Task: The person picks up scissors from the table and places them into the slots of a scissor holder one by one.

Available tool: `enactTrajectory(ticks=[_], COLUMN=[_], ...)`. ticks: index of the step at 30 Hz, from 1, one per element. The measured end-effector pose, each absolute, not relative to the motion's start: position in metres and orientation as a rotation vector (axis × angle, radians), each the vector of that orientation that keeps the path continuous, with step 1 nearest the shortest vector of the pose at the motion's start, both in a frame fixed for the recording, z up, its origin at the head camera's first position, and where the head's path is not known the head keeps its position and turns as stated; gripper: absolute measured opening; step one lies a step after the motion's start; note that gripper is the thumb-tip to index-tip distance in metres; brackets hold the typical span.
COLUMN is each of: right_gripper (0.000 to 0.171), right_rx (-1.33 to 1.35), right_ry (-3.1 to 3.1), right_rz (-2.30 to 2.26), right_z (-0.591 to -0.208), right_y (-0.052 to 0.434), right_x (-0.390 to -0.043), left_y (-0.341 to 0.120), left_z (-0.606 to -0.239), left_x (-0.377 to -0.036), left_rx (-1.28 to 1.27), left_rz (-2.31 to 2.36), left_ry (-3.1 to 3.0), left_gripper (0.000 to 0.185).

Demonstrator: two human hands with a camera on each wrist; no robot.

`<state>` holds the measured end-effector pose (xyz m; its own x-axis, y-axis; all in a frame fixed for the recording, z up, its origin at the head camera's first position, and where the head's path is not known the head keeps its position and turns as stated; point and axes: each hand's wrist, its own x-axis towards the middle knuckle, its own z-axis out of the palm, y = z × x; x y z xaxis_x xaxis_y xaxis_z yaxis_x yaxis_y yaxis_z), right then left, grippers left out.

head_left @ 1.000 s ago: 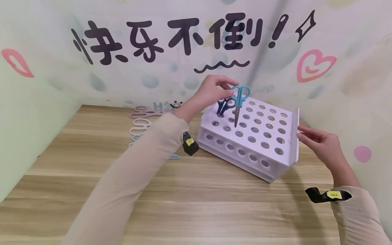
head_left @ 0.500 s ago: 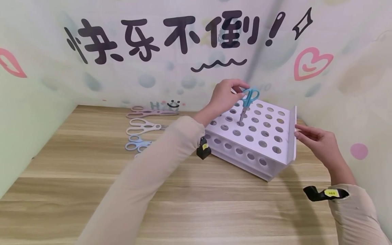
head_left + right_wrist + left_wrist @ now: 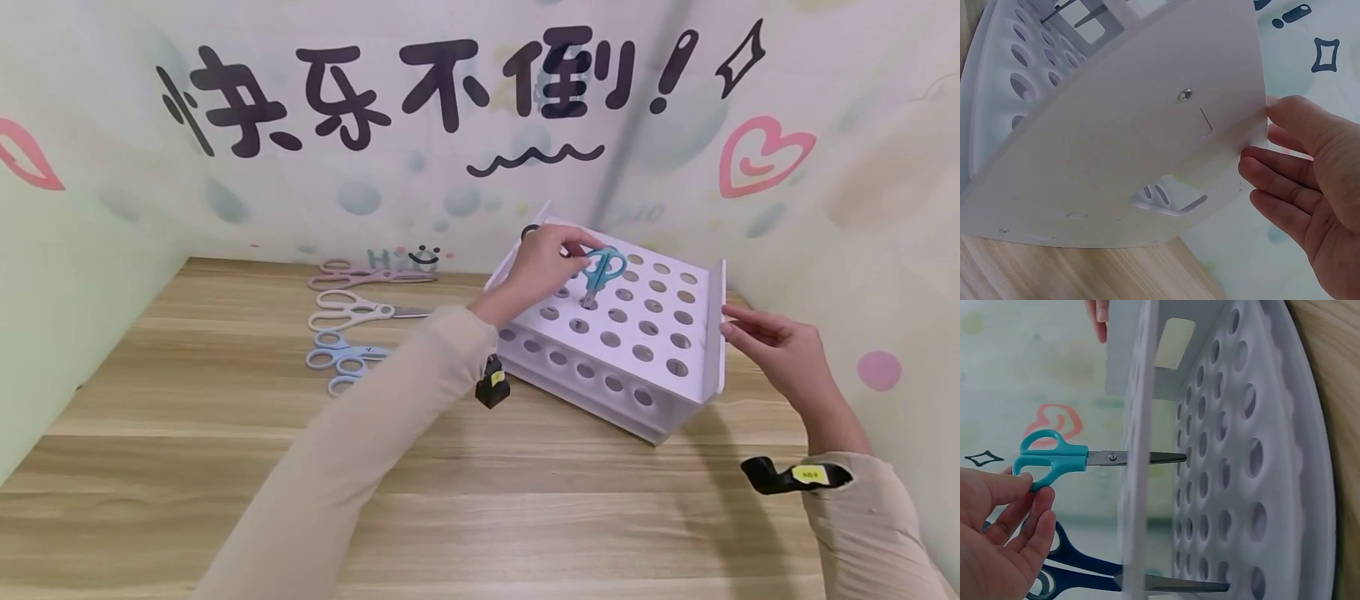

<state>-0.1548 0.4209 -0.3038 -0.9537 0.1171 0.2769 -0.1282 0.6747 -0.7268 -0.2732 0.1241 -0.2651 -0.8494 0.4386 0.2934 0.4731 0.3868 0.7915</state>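
Toward the far right corner of the table (image 3: 525,517) stands a white rack (image 3: 645,367) with rows of round holes, tilted so its top plate faces the person. Over the rack's far left part, the left hand (image 3: 542,267) pinches the lower handle loop of the teal scissors (image 3: 602,268) between thumb and curled fingers (image 3: 1025,519). These scissors stand point-down in a hole of the top plate; the left wrist view shows the blades passed through that plate, the tip close to the lower perforated plate, the handles just beyond the fingertips. Dark blue scissors (image 3: 1079,572) sit in a neighbouring hole, close under the same hand, their blades likewise through the plate.

At the rack's right side panel (image 3: 1147,144), the right hand (image 3: 780,354) lies with fingers nearly straight, its fingertips (image 3: 1254,169) touching the panel's edge and gripping nothing.

Near the far edge of the table, left of the rack, lie three more scissors: a pink pair (image 3: 360,273) nearest the wall, a cream pair (image 3: 352,310) in front of it, and a light blue pair (image 3: 341,367) nearest the person, partly hidden by the left sleeve (image 3: 360,467).
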Motion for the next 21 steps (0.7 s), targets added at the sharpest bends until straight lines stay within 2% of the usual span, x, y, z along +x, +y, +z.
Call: enactTrajectory(ticks=[21], right_gripper=[0.036], right_rx=[0.032], right_ry=[-2.561], right_rz=[1.227], right_z=[-0.306], right_y=[0.422], right_x=[-0.155], left_y=[0.129], left_z=[-0.297], left_x=[-0.269], left_rx=[-0.816], left_rz=[-1.529], left_ry=[-2.484], left_gripper=[0.025])
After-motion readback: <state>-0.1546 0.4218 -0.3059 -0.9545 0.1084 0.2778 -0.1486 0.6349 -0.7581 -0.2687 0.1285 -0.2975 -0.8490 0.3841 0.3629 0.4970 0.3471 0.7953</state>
